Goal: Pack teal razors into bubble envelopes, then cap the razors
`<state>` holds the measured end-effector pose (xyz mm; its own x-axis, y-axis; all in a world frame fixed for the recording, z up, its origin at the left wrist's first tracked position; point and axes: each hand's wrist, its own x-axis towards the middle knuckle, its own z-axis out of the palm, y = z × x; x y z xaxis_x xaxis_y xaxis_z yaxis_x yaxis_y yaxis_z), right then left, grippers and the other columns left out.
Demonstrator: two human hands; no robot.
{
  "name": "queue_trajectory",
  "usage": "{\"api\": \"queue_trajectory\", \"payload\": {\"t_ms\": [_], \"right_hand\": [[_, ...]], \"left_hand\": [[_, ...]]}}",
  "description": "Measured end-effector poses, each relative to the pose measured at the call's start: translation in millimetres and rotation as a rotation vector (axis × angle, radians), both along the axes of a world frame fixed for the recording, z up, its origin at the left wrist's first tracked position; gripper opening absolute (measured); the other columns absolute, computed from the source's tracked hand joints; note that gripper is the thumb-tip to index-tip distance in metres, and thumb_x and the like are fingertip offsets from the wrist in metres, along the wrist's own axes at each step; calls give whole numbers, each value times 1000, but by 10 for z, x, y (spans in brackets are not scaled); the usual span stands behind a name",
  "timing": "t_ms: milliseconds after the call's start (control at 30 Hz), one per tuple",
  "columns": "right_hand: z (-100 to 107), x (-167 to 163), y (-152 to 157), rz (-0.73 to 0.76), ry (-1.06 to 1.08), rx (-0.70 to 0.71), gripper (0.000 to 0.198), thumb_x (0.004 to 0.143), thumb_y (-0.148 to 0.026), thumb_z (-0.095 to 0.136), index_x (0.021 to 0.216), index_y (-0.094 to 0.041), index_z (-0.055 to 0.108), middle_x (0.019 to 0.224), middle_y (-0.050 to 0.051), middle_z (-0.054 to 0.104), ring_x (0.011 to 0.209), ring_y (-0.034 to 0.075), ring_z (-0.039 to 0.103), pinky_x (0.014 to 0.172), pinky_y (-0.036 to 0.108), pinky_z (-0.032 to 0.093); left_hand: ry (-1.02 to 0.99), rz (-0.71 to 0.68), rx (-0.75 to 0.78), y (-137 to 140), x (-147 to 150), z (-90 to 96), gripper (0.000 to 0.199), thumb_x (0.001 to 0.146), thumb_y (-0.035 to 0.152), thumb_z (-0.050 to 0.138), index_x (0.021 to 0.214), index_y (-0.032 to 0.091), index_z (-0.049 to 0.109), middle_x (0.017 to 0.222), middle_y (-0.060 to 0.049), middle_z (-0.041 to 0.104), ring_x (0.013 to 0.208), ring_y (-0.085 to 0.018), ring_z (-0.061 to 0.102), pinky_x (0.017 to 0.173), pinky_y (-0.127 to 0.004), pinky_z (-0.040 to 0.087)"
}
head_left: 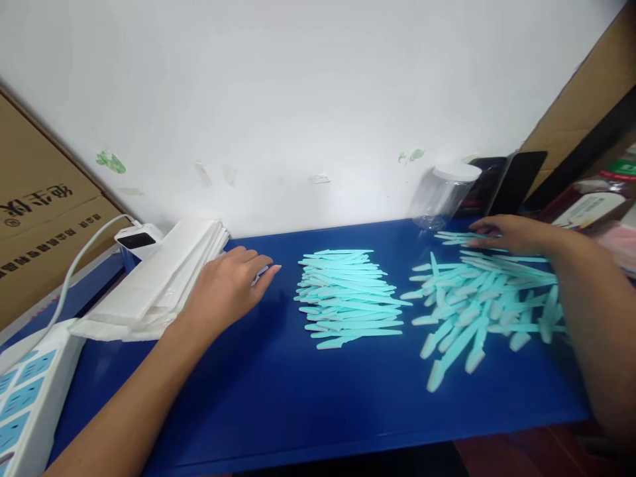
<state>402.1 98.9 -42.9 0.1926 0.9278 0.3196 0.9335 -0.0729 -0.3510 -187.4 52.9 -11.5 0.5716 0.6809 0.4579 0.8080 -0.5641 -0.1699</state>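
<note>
My left hand is over the table's left side, by a stack of white paper-like sleeves. Its fingers are curled, and a small pale thing that I cannot make out shows between thumb and fingers. My right hand reaches to the far edge of a loose pile of mint-green eyebrow razors. A few eyebrow razors stick out leftward from between its thumb and fingers. In the middle lies a neater row of eyebrow razors, roughly parallel, apart from both hands.
A clear jar with a white lid stands at the back right, near dark upright panels. At left are a power strip, a white device with a cable and a cardboard box. The blue table meets a white wall.
</note>
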Motion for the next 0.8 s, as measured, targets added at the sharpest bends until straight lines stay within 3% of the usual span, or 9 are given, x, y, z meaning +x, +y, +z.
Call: {"api": "queue_trajectory", "payload": {"t_ms": [133,300,500,800], "right_hand": [[67,-11,-1,66,108,-408,40,70,-39,94,87,-3,88,75,19,80,61,17,72,60,31,46],[165,-165,-74,160,127,-596,53,68,-60,95,87,-10,87,79,12,80,72,21,68,69,34,46],[237,-412,-132,232,73,-547,51,82,-61,86,92,-11,83,83,12,78,77,22,64,73,36,43],[440,-1000,-298,289,18,-300,45,106,-57,57,100,-14,69,90,13,74,78,20,66,76,37,43]], "left_hand": [[3,-16,-13,6,-3,-22,29,110,40,57,108,22,81,91,-7,80,96,-29,74,73,-38,50],[-5,-50,-44,11,19,-40,29,110,38,58,107,20,81,90,-7,79,90,-27,72,73,-37,49],[-14,-72,-74,19,26,-45,28,110,38,58,104,20,79,91,-6,78,86,-25,72,73,-37,50],[-73,-161,-63,0,59,-86,25,109,35,61,102,20,80,84,-4,75,80,-23,70,74,-36,50]]}}
